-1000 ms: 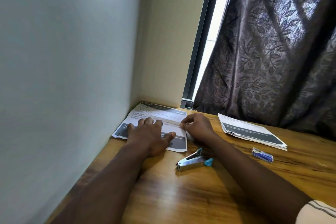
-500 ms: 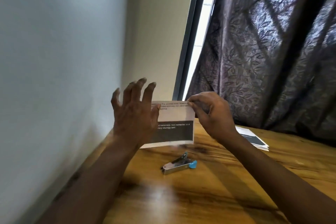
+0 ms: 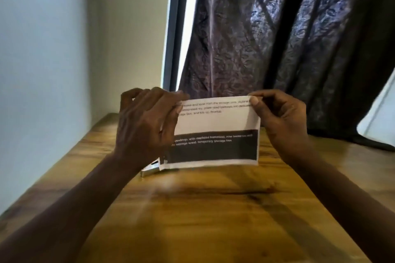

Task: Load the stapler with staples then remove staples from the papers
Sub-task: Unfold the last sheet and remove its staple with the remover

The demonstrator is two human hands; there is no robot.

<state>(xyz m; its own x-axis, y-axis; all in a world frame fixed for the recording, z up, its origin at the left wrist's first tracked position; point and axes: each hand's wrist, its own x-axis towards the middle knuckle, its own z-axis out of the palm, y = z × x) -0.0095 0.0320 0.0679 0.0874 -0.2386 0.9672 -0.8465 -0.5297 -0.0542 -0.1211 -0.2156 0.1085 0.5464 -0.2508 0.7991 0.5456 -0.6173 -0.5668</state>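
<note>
Paper [image 3: 215, 121] held upright at frame centre over bench [image 3: 203, 215], printed side toward camera, dark band across lower half. Left hand [image 3: 145, 126] pinches upper-left corner, fingers curled. Right hand [image 3: 282, 117] pinches upper-right corner, thumb in front. Stapler [image 3: 150, 170] on bench at paper's lower-left corner, mostly hidden. Dark curtain [image 3: 277, 38] fills upper right.

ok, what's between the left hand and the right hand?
Only the printed paper. The left hand and right hand each pinch a top corner, holding it upright above the table. This shows in the head view.
</note>
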